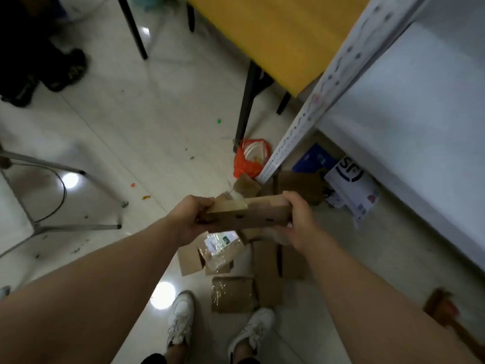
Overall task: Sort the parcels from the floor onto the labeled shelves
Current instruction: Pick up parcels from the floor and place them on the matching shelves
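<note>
Both hands on it: left hand point(193, 215) grips one end of the box point(252, 212), right hand point(296, 219) clamps the other, held above the floor parcels point(232, 294), shelf point(409, 122) just to the right.

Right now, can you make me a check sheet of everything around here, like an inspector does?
Surface: pale glossy floor, dotted with small scraps.
Job's things: cardboard box held in the air; taped parcel and labelled parcel on the floor by the feet; white shelf at right.
Clutter: orange bag, white mailer and blue packet near the shelf's base.
Hands: left hand grips the box's left end, right hand grips its right end.
Cables: dark cable loops near the metal stand.
Surroundings: yellow table; another person's dark shoes far left.
</note>
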